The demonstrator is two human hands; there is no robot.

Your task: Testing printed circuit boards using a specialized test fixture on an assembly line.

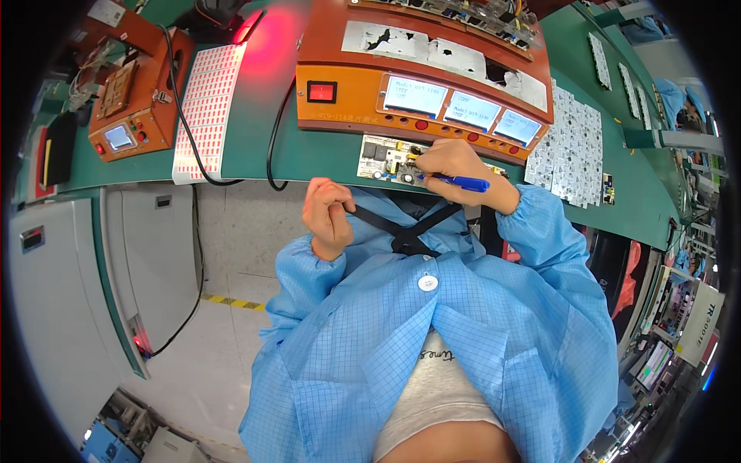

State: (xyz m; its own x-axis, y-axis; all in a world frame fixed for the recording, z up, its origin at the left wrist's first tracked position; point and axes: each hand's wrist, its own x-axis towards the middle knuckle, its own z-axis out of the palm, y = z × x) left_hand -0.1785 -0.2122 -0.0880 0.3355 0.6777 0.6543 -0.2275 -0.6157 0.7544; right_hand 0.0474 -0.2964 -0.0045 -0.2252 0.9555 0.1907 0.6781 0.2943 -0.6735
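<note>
My right hand (457, 163) is closed round a blue marker pen (468, 183), over a printed circuit board (373, 159) at the bench's near edge. The board carries dark blocks, a yellow part and small cylinders; my right hand hides part of it. To the left, just off the bench edge, my left hand (329, 214) is raised with its fingers curled together. Whether anything is between those fingers I cannot make out. Black crossed straps (409, 239) run over my blue checked smock, one passing close beside my left hand.
An orange test box (347, 102) with three lit screens and a red switch stands behind the board. Left are a red-marked label sheet (207, 104), black cables (272, 150) and a smaller orange tester (139, 133). Rows of white boards (570, 147) lie right on the green bench (644, 181).
</note>
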